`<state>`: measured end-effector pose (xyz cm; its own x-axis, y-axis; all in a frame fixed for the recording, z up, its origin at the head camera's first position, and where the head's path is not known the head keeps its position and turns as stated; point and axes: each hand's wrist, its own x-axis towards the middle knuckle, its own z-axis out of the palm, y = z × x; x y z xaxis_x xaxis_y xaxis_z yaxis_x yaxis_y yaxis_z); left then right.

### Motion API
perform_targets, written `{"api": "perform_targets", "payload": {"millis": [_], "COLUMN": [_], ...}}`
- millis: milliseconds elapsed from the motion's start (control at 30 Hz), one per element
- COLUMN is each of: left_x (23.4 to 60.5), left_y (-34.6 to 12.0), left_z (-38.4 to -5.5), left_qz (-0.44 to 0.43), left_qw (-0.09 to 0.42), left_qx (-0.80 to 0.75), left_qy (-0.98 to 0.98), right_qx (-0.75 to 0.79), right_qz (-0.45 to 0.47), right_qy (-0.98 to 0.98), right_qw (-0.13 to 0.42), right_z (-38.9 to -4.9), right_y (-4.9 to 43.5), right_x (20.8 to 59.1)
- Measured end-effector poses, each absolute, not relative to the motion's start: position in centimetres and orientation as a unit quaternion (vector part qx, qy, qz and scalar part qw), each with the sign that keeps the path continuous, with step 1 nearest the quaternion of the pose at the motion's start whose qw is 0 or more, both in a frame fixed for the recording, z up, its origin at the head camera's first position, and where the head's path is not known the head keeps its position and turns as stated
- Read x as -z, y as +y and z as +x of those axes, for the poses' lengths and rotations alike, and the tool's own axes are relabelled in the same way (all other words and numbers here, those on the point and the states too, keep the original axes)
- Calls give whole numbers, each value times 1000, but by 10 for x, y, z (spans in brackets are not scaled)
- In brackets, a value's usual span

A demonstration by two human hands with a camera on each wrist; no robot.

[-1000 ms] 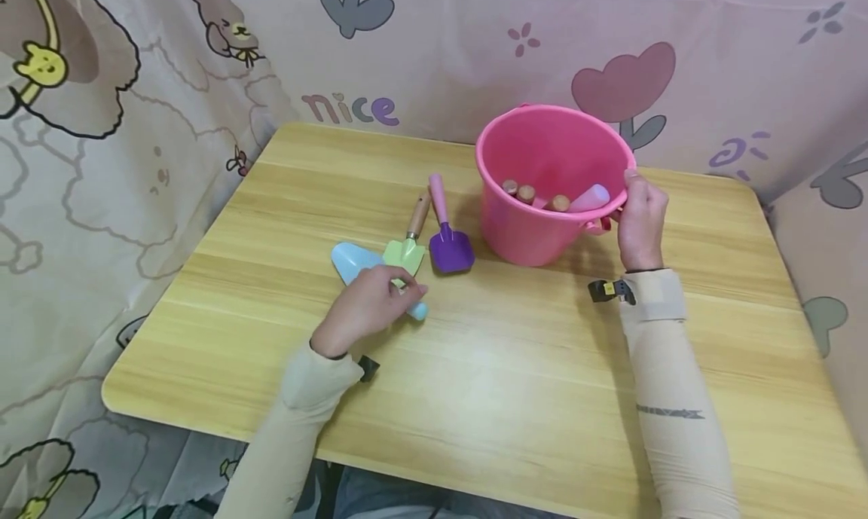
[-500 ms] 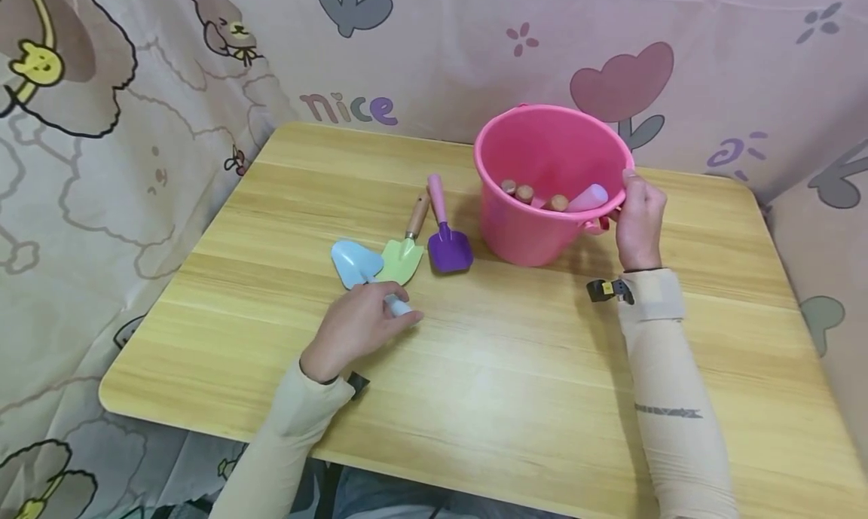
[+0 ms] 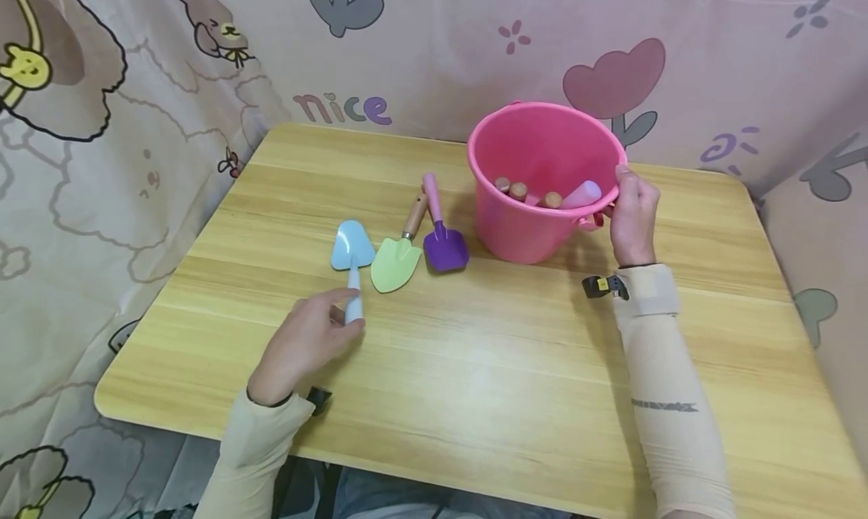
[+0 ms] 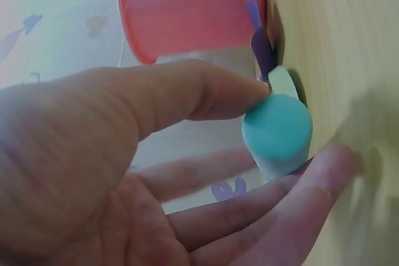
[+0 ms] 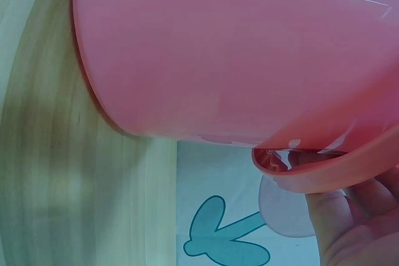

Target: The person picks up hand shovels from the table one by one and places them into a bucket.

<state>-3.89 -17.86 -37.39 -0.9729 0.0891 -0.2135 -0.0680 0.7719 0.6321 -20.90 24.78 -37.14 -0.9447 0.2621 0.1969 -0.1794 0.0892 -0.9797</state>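
Note:
My left hand pinches the handle of a small light-blue trowel, whose blade points toward the back of the table. In the left wrist view, the thumb and fingers lie on either side of the round handle end. To its right lie a green trowel with a wooden handle and a purple shovel with a pink handle. My right hand grips the rim of a pink bucket, which stands upright. Several wooden and pink-lilac handle ends show inside it; their lower parts are hidden.
The tools and bucket are on a light wooden table with rounded corners. A patterned curtain hangs behind it and along both sides. The bucket stands near the back edge.
My left hand has taken hold of the blue trowel's handle and shifted left toward me. The trowel has turned, its blade now pointing away and apart from the green one. The right hand keeps its grip.

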Motion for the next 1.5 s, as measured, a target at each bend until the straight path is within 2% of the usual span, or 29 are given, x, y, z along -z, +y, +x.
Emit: {"api": "perform_targets", "payload": {"millis": [167,533,867,1500], "left_x": [375,385,405,413], "left_y": [-201,-251,-272,-268], "left_z": [-38,-49,-68,-81], "left_qz": [-48,-117,-188,-175], "left_qw": [120,69,8,-59], "left_qx": [-369,-421,-729,-813], "left_qy": [920,897,658,553], "right_qx": [-673,-673,-669,-672], "right_qz": [-24,-27,-28,-32], "right_qy": [-721,-718,-724,-721], "right_qw": [166,174,167,164], "right_z": [-210,-209,-209,-210], "right_y": [246,246,247,246], "right_x": [372,372,373,369]}}
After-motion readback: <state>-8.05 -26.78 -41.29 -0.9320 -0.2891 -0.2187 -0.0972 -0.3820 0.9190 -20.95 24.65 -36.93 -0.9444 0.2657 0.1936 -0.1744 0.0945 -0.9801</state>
